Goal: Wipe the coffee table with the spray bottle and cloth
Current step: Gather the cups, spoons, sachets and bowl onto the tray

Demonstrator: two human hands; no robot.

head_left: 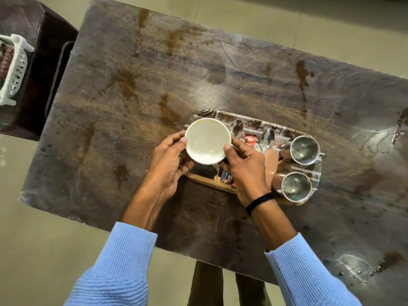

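Observation:
The dark wooden coffee table [154, 89] fills the view, streaked with brown stains and wet droplets. On it stands an oval mirrored tray [309, 168]. My left hand [167, 164] and my right hand [245, 168] both grip the rim of a white bowl [207, 141] above the tray's left end. The bowl is empty, with faint residue inside. No spray bottle or cloth is in view.
Two steel cups [304, 150] [295, 186], two spoons [236, 129] [266, 139] and a red sachet [250, 139] lie on the tray. A dark side table with a white basket [15, 69] stands at the left. Pale tiled floor [44, 228] surrounds the table.

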